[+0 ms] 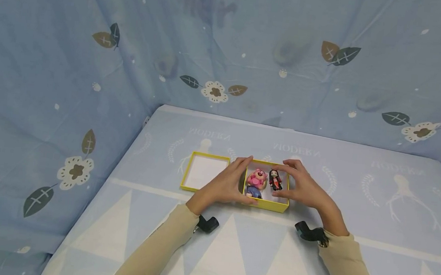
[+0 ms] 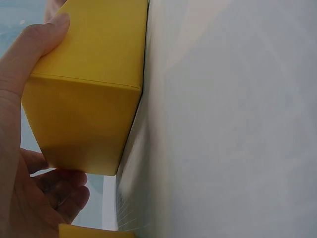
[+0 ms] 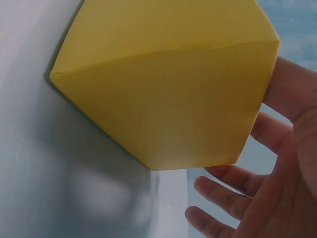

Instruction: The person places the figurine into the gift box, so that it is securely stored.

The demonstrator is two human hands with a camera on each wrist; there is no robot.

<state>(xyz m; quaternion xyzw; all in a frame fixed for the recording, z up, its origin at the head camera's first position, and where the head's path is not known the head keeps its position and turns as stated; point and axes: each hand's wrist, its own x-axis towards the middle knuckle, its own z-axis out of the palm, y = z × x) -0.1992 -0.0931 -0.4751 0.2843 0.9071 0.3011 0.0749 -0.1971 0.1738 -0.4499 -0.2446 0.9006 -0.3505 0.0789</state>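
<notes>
A yellow box point(image 1: 271, 205) with a pale inside sits on the table, its top uncovered. My left hand point(image 1: 225, 184) grips its left end, thumb against the near wall and fingers round the far corner. In the box lie a pink bear figurine point(image 1: 257, 179), a blue figurine point(image 1: 254, 192) partly hidden by the near wall, and a long-haired doll figurine point(image 1: 275, 180) in red and black. Reaching over the right wall, my right hand point(image 1: 305, 187) pinches the doll between index finger at its head and thumb at its feet. In the right wrist view, the box wall point(image 3: 168, 109) hides these fingertips.
Left of the box lies a shallow yellow-rimmed lid point(image 1: 185, 176), its white inside facing up. A patterned cloth covers the table point(image 1: 359, 190). Blue fabric point(image 1: 254, 39) hangs behind and on the left. Each wrist carries a black camera mount point(image 1: 309, 231).
</notes>
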